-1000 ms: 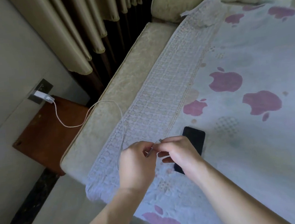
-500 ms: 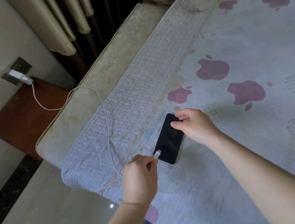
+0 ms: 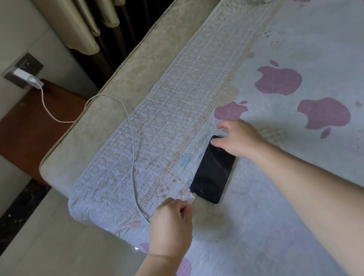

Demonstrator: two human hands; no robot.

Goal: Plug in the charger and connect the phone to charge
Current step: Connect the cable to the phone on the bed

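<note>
Black phone [image 3: 213, 170] flat on bedspread [image 3: 299, 41] — right hand [image 3: 240, 141] spread on top, left hand [image 3: 172, 223] pinching cable plug [image 3: 192, 197] at its base

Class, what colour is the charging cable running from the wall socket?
White thin charging cable, clearest in the head view.

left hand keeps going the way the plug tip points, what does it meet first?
Most likely the near bottom edge of the phone. The left hand holds the cable plug aimed at it, almost touching; whether it lines up with the port is unclear.
</note>
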